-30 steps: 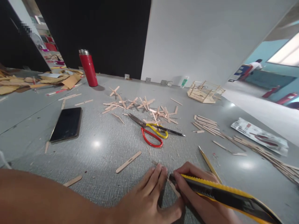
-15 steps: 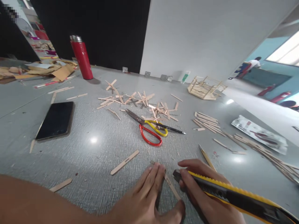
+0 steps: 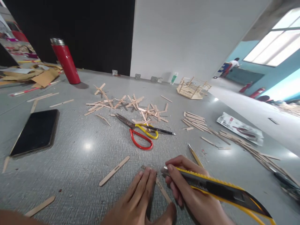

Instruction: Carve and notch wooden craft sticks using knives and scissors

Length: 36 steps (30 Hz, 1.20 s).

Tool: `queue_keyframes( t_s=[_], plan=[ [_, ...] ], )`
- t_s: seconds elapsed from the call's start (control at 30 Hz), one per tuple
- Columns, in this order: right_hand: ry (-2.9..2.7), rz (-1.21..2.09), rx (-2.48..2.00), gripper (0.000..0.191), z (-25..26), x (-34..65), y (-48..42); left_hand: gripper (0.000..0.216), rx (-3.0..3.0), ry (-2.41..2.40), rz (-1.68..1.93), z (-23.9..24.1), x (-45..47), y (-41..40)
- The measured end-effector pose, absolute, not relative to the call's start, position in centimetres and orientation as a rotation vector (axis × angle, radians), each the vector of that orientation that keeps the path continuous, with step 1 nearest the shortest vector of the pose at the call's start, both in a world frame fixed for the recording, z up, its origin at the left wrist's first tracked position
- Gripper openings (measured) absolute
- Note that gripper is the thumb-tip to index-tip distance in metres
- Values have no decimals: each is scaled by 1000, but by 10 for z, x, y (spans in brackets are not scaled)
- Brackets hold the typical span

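Note:
My left hand [image 3: 138, 197] presses a wooden craft stick [image 3: 164, 191] against the table, fingertips at its far end and thumb at its near end. A small slot outline shows on that stick. My right hand [image 3: 189, 187] is closed around a yellow and black utility knife [image 3: 217, 187]. The knife's tip points left, just beside my left fingertips and apart from the stick. Another craft stick [image 3: 114, 171], with a slot cut in its middle, lies left of my left hand. Beyond my right hand rests a yellowish pen-like tool [image 3: 195, 155].
Red-and-yellow-handled scissors [image 3: 140, 137] and a black pen [image 3: 161, 130] lie ahead, by scattered sticks [image 3: 131, 103]. At left are a phone [image 3: 35, 132] and a red flask [image 3: 65, 62]. A stick frame [image 3: 191, 90], stick bundles [image 3: 195, 122] and a white packet [image 3: 241, 128] are at right.
The camera view has turned a little to the right, so the table items sit further left. Both hands keep nearly the same pose, with the knife still by the left fingertips.

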State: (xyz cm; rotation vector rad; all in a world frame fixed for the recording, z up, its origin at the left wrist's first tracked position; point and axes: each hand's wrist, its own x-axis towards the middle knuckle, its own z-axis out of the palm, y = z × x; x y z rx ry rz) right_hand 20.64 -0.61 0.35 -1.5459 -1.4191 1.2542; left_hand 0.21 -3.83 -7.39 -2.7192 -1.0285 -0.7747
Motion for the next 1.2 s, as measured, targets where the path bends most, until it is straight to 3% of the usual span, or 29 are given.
queue_keyframes(
  t_s=[0.17,0.33,0.47,0.57,0.7,0.87,1.0,1.1,1.2],
  plan=[
    [-1510,1168,-1501,37,1,214,-11,50,-2587,-903,-857,-59,8,-35],
    [-1601,1055,-1519,33,0,220,-14,36,-2448,-806,-791,-38,8,-37],
    [-1518,1004,-1499,34,1,219,-11,27,-2426,-647,-968,-5,0,-38],
    [-1489,1025,-1497,35,1,216,-10,31,-2778,-778,-846,27,-10,-19],
    [-1472,1055,-1501,39,-1,215,-10,26,-2871,-1414,-855,47,-23,25],
    [-1502,1046,-1519,41,1,215,-9,54,-2900,-1432,-864,34,-35,64],
    [-1536,1038,-1542,42,6,212,-8,41,-2779,-1526,-892,35,-40,82],
    [-1546,1009,-1560,43,10,209,-9,57,-2638,-1607,-903,49,-47,92],
    [-1535,973,-1575,43,12,205,-11,58,-2519,-1634,-932,71,-57,95]
  ],
)
